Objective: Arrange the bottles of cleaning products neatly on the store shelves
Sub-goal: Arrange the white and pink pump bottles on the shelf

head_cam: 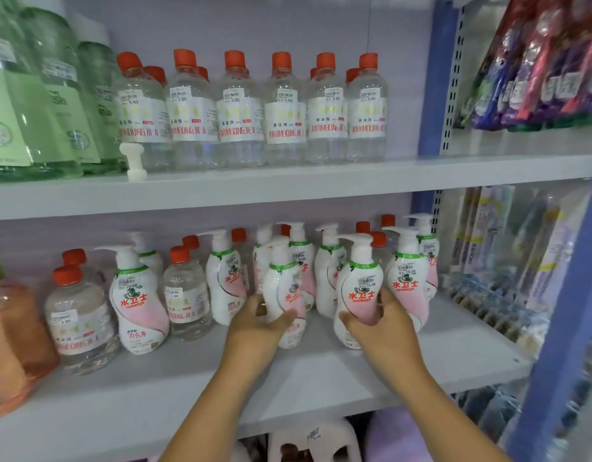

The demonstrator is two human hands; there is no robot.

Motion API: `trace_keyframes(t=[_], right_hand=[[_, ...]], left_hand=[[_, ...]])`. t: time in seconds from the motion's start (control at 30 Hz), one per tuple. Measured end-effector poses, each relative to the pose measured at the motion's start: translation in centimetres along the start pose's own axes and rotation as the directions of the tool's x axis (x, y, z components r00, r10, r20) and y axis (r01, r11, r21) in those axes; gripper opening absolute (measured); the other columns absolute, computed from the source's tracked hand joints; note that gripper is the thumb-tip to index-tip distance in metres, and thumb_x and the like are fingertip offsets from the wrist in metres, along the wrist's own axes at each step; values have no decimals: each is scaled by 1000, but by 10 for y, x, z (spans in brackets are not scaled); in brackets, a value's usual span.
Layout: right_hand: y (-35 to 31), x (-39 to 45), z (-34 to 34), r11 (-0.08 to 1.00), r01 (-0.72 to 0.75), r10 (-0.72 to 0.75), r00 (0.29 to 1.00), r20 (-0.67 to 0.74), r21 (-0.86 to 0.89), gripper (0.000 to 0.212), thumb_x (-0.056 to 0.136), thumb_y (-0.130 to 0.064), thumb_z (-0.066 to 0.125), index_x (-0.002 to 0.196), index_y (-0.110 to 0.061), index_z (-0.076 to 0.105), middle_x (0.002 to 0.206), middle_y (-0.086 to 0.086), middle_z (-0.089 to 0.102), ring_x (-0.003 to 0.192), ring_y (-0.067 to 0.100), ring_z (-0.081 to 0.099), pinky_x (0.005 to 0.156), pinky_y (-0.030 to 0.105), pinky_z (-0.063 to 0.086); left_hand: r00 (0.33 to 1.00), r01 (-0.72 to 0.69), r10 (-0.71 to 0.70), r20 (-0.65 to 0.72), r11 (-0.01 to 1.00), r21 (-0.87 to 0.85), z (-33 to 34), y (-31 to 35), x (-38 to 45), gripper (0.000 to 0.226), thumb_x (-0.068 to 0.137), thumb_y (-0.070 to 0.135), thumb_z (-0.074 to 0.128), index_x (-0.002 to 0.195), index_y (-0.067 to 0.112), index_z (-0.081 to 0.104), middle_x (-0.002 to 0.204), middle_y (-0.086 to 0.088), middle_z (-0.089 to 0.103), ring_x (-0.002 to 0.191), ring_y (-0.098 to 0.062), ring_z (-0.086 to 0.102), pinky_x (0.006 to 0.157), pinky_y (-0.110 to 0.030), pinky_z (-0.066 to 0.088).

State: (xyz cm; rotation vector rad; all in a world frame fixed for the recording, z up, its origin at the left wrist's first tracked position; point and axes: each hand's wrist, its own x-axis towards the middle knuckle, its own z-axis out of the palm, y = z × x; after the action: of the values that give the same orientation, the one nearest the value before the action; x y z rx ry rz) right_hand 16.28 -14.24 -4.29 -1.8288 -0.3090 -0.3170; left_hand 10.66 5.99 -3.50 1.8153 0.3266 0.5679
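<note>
the left hand (254,323) grips one white-and-pink pump bottle (284,295) on the lower shelf (321,378). just beside it, the right hand (384,323) grips a second pump bottle (359,288). more bottles stand behind both.

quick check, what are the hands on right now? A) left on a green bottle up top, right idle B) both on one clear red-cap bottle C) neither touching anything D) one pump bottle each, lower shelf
D: the left hand grips one white pump bottle and the right hand grips another pump bottle, both standing on the lower shelf.
</note>
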Motion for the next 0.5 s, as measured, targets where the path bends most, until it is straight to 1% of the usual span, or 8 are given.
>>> trace_keyframes(t=[0.1,0.17,0.23,0.3,0.33,0.4,0.43,0.5], right_hand=[[7,6,1,999,44,-44,999,-8,-32,51,79,-27,83,122,-35,56,113,-18,70,105,4,66,91,35,56],[10,8,1,997,59,-60,998,-15,-56,47,81,-27,82,119,-35,55,112,-18,68,106,7,65,91,36,55],[12,6,-1,997,51,-51,999,-3,-63,46,82,-24,81,119,-35,55,115,-17,67,107,8,65,90,35,52],[15,-1,-3,997,35,-35,999,0,-63,56,82,-23,81,129,-34,53,125,-11,63,112,9,64,89,35,51],[15,-6,-3,996,36,-38,999,-30,-86,63,81,-23,82,135,-33,51,131,-6,59,117,15,61,92,39,51],[11,-19,1,986,42,-64,989,-132,-163,78,77,-19,85,145,-25,47,137,4,49,128,29,53,101,47,49],[7,-27,5,982,86,-114,979,-168,-169,80,75,-15,87,145,-21,48,137,6,48,128,33,52,103,46,48],[-8,-44,16,965,232,-252,949,-187,-122,73,73,-9,87,138,-15,54,132,5,51,121,29,57,101,28,48]], left_hand=[[998,-9,10,60,1000,-15,11,5,-2,37,83,30,82,108,36,55,100,20,61,88,10,57,58,-5,45],[1000,0,1,24,998,-57,4,6,-2,38,83,35,81,112,36,57,107,16,65,91,8,59,68,-6,48],[968,-104,103,-231,995,8,-20,5,0,38,82,43,79,115,35,60,115,14,64,96,-2,62,81,-26,56],[841,-178,296,-453,942,286,-54,8,6,42,85,47,74,120,28,61,121,9,58,103,-17,62,82,-39,56],[795,-127,339,-502,903,410,-71,11,11,48,86,48,72,125,23,59,126,3,55,110,-23,59,82,-40,54],[782,44,316,-537,832,553,-98,19,25,64,86,49,71,139,19,52,138,-6,51,125,-30,53,86,-43,51],[803,98,298,-517,788,607,-103,21,32,71,86,50,70,146,19,46,142,-8,51,128,-32,52,88,-44,52],[867,165,226,-444,712,683,-101,20,42,82,87,54,68,153,18,36,142,-10,53,126,-34,55,86,-44,53]])
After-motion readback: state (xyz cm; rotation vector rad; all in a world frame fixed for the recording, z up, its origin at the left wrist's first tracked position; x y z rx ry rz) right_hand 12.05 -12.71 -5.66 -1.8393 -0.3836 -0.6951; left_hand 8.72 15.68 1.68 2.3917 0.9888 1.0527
